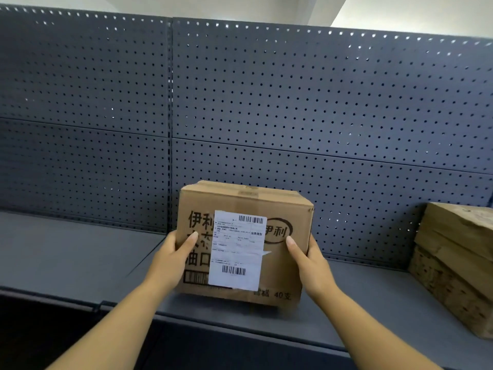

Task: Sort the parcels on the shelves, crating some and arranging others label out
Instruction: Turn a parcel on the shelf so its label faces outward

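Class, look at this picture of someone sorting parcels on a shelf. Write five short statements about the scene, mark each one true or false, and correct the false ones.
1. Both hands hold the cardboard box, the left hand on one side and the right hand on the other. True.
2. The white shipping label faces the back panel. False: it faces the camera.
3. Other brown parcels sit on the shelf to the right of the held box. True.
4. The back panel is solid wood. False: it is grey perforated board.
5. The box's top is open. False: its flaps are shut.
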A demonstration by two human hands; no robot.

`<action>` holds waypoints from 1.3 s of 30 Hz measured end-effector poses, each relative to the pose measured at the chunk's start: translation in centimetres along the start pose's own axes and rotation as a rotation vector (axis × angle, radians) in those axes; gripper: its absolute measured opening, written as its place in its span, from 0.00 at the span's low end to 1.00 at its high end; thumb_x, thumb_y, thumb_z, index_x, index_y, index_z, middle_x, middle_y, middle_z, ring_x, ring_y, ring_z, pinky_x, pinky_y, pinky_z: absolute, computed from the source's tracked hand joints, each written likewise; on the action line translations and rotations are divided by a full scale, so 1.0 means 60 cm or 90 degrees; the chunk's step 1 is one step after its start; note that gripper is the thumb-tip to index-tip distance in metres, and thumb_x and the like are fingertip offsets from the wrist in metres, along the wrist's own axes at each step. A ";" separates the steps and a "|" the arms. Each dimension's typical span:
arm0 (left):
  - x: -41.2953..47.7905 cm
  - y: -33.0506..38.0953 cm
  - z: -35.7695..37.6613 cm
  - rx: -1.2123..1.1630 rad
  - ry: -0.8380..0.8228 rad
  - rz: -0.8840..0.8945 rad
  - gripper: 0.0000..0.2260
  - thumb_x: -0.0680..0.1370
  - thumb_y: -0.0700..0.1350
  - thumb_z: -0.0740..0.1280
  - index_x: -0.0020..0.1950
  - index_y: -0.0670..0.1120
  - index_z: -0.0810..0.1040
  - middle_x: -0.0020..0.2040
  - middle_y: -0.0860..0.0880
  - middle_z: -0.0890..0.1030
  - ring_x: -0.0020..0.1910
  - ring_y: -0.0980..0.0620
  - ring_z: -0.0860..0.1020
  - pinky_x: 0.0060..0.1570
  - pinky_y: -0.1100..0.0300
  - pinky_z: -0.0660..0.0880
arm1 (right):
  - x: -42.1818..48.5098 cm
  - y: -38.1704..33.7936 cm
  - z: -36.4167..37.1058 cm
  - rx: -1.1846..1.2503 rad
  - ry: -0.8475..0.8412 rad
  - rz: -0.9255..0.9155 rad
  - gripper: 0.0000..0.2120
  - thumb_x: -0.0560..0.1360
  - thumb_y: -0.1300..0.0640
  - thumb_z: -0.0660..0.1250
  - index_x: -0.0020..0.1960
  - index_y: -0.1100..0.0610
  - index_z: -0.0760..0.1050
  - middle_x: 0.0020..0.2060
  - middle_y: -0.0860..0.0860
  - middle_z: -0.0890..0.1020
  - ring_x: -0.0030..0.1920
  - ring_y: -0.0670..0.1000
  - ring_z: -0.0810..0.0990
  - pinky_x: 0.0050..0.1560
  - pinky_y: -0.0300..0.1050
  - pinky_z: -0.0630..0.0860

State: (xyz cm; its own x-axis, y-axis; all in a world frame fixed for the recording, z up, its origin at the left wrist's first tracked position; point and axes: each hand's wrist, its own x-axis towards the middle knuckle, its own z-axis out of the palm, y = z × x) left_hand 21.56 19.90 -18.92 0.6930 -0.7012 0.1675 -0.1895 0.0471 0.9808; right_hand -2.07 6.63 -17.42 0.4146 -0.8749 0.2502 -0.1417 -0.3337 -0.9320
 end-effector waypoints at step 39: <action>0.327 0.042 -0.730 0.529 0.231 -0.056 0.11 0.79 0.54 0.61 0.44 0.48 0.76 0.42 0.48 0.80 0.41 0.49 0.77 0.32 0.58 0.67 | 0.181 -0.318 0.750 -0.277 -0.254 0.138 0.31 0.77 0.38 0.50 0.66 0.62 0.68 0.42 0.60 0.84 0.33 0.59 0.83 0.27 0.44 0.79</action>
State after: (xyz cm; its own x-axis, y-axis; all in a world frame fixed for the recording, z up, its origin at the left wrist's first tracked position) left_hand 65.17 37.42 -8.74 0.8781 -0.4048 0.2551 -0.4689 -0.6225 0.6266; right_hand 45.62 19.28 -8.75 0.6276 -0.7679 -0.1283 -0.5780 -0.3491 -0.7376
